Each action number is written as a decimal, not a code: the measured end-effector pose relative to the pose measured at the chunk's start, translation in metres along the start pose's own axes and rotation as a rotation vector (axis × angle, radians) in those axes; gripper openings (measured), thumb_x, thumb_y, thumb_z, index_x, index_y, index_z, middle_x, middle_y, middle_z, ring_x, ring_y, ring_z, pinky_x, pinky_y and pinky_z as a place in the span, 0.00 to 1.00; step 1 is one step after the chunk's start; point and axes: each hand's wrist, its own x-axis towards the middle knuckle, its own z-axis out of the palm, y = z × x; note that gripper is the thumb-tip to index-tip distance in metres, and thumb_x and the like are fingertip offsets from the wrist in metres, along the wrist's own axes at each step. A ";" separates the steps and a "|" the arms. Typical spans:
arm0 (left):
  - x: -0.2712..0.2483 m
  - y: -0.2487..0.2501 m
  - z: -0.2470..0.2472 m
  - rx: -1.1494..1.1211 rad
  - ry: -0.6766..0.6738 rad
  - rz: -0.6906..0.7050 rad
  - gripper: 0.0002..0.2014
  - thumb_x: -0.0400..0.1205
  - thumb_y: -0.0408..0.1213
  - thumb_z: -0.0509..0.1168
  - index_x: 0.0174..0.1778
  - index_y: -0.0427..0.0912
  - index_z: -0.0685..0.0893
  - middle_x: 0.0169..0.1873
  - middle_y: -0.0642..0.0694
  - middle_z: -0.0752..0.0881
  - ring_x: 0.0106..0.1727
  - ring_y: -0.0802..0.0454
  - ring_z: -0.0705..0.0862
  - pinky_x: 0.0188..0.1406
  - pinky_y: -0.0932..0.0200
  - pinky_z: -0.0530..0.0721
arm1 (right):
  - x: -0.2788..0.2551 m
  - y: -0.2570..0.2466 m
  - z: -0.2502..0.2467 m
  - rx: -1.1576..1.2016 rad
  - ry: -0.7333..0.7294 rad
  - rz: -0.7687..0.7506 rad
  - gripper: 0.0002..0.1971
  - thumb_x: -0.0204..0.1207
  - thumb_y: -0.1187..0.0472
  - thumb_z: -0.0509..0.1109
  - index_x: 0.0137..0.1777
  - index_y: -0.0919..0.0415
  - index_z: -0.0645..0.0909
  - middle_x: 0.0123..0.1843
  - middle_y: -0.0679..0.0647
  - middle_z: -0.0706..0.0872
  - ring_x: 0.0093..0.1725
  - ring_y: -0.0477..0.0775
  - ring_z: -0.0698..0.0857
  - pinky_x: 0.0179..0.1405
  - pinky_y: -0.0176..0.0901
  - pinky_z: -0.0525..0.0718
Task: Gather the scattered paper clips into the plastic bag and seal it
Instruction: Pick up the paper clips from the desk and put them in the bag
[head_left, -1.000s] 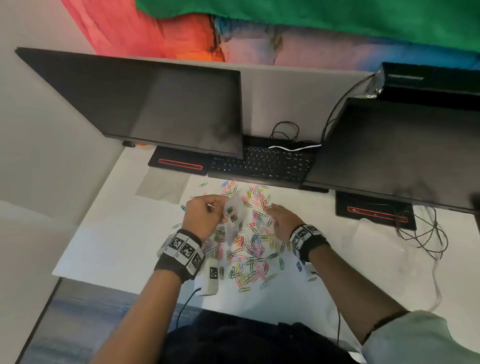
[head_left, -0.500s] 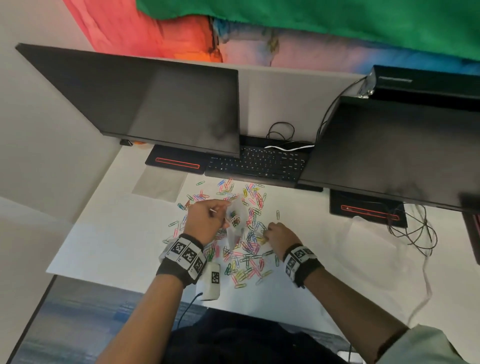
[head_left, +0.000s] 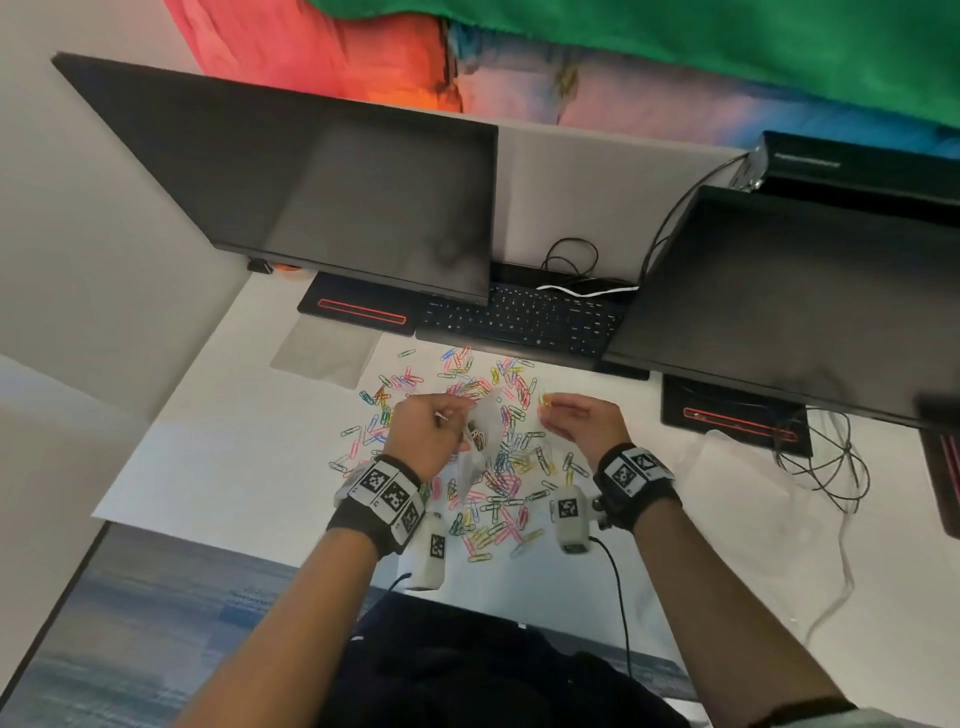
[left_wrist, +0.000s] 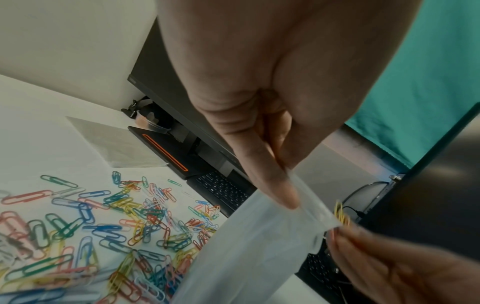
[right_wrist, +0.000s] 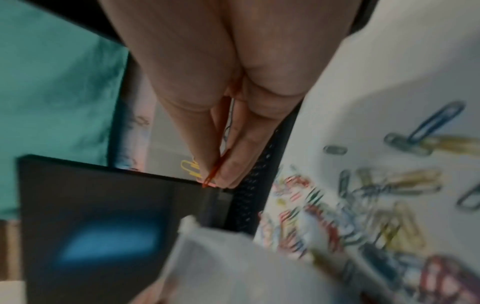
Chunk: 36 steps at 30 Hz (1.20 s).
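Many coloured paper clips (head_left: 498, 467) lie scattered on the white desk (head_left: 223, 457), also seen in the left wrist view as the scattered clips (left_wrist: 109, 222). My left hand (head_left: 431, 431) pinches the top edge of a clear plastic bag (head_left: 480, 431) and holds it up above the pile; the bag (left_wrist: 249, 246) hangs from thumb and fingers. My right hand (head_left: 576, 421) is raised beside the bag's mouth and pinches a few clips, yellow and red (head_left: 543, 402), between its fingertips. Those held clips (right_wrist: 200, 168) show at the fingertips in the right wrist view.
Two dark monitors (head_left: 311, 192) (head_left: 800, 291) hang over the back of the desk, a black keyboard (head_left: 524, 317) between them. A grey sheet (head_left: 324, 351) lies at the back left. Loose cables (head_left: 826, 457) trail at the right. The desk's front edge is near my body.
My right hand has lifted off the pile with a few clips and come up beside the bag's mouth. My left hand keeps holding the bag up.
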 end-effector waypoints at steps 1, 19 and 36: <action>0.000 0.002 0.002 0.010 -0.001 0.003 0.11 0.85 0.31 0.64 0.57 0.43 0.90 0.41 0.41 0.91 0.32 0.48 0.92 0.37 0.47 0.92 | -0.004 -0.005 0.005 0.090 -0.031 0.007 0.15 0.69 0.70 0.77 0.57 0.65 0.86 0.52 0.61 0.91 0.49 0.55 0.91 0.49 0.37 0.88; 0.018 0.011 0.019 0.070 -0.060 0.080 0.11 0.85 0.27 0.62 0.54 0.37 0.91 0.39 0.42 0.92 0.36 0.45 0.92 0.36 0.56 0.92 | -0.023 -0.020 0.008 -0.431 0.080 -0.169 0.14 0.72 0.75 0.71 0.45 0.55 0.91 0.44 0.51 0.92 0.43 0.49 0.91 0.45 0.45 0.91; 0.023 -0.006 -0.039 0.009 -0.001 0.038 0.11 0.85 0.28 0.63 0.54 0.39 0.90 0.38 0.45 0.91 0.27 0.57 0.89 0.37 0.53 0.92 | 0.033 0.067 0.006 -1.056 0.025 0.104 0.51 0.56 0.51 0.86 0.78 0.55 0.64 0.70 0.59 0.65 0.67 0.62 0.74 0.68 0.48 0.77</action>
